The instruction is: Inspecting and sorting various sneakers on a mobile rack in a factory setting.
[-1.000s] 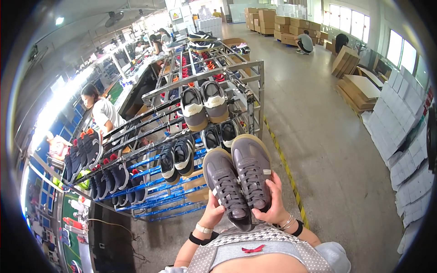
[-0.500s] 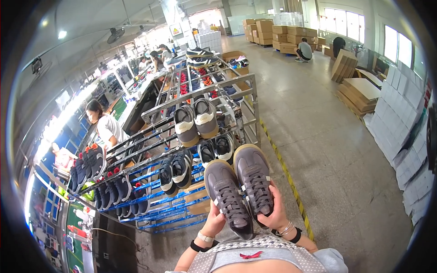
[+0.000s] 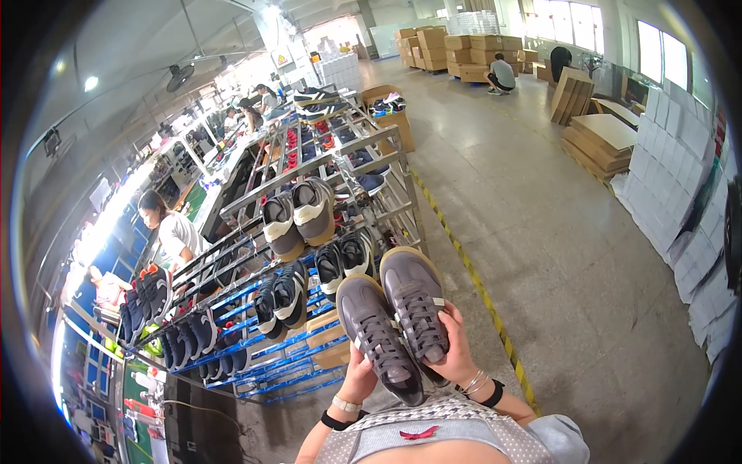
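Two dark grey-brown sneakers with tan soles and dark laces are held up side by side, toes pointing away from me. My left hand grips the left sneaker by its heel end. Around the heel end of the right sneaker, my right hand is closed, thumb along the side. The two shoes touch or nearly touch each other. Just beyond them stands a metal shoe rack; a grey pair of sneakers rests on its upper bar, and a black-and-white pair lies lower down.
More dark sneakers stand on blue-wrapped rack bars. A person in a white shirt works at the bench on the left. Yellow-black floor tape runs along my right. Stacked white boxes and flat cardboard line the right side.
The rack and background have shifted slightly left in view. Both sneakers have moved a little left with my hands and stay in my grip.
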